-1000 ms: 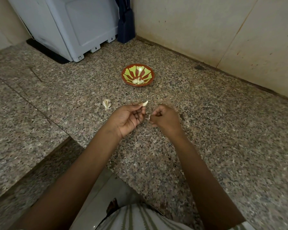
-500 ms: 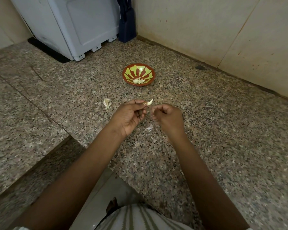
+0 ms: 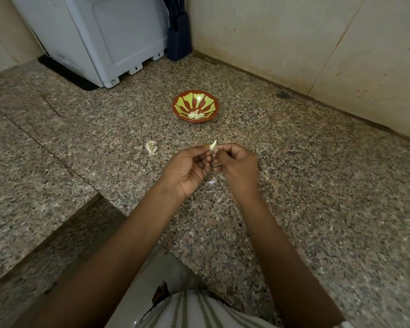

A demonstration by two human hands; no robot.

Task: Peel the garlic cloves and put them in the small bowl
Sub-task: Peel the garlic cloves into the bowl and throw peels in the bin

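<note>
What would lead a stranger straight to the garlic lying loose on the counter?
On the speckled granite counter, find the red-and-green small bowl. The loose garlic lies on bare stone nearer the person and left of the bowl, just left of the left hand. Unlike the clove that hand pinches or the peeled cloves in the bowl, it lies alone, untouched.
</note>
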